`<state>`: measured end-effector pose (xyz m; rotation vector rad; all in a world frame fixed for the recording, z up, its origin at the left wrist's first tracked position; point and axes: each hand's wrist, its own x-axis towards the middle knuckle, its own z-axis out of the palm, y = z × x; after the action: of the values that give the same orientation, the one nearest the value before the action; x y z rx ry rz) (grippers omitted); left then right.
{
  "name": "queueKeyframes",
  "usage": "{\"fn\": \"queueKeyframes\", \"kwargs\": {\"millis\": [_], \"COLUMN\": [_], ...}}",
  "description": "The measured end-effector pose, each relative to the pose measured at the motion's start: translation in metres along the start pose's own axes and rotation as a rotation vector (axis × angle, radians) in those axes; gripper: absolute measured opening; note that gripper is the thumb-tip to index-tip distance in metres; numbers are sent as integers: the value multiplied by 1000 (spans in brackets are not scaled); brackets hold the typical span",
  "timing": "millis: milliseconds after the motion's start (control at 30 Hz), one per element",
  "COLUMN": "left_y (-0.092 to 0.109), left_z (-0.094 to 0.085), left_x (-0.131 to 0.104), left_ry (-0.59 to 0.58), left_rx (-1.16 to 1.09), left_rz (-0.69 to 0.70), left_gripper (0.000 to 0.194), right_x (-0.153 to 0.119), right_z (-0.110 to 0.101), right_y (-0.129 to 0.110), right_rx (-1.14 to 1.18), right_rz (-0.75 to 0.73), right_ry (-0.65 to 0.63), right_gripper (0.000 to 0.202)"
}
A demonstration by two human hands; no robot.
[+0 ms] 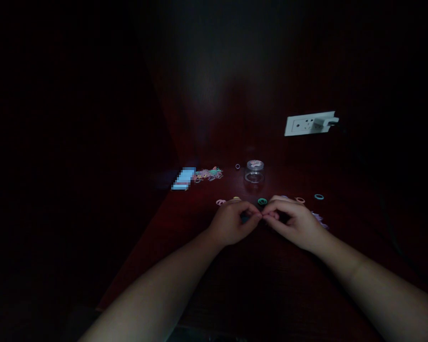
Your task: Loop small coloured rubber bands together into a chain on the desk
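My left hand (233,222) and my right hand (293,221) meet fingertip to fingertip over a dark red table (185,223). Their thumbs and forefingers pinch together at one spot; whatever small thing lies between them is too dark to make out. A green ring-shaped band (262,201) lies just beyond the fingertips. Other small bands lie around: a pink one (220,202) left of my left hand, a tan one (300,200) and a teal one (319,196) past my right hand.
A small clear glass jar (254,172) stands behind the hands. A pile of coloured bands (209,174) lies beside a blurred blue object (183,179) at the back left. A white wall socket (308,124) with a plug sits at the upper right. The surroundings are very dark.
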<state>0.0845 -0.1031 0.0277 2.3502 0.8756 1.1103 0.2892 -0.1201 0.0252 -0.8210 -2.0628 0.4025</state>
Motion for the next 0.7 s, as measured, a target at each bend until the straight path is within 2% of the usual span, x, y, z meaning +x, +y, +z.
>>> {"fn": "queueKeyframes", "kwargs": {"millis": [700], "left_y": [-5], "left_z": [-1], "left_x": [0], "left_ry": [1], "left_rx": [9], "left_rz": [-25], "left_gripper": [11], "right_x": [2], "right_z": [-6], "right_y": [-3], "right_rx": [-31], "right_rz": [-11], "right_ry": [38], "right_gripper": [9]}}
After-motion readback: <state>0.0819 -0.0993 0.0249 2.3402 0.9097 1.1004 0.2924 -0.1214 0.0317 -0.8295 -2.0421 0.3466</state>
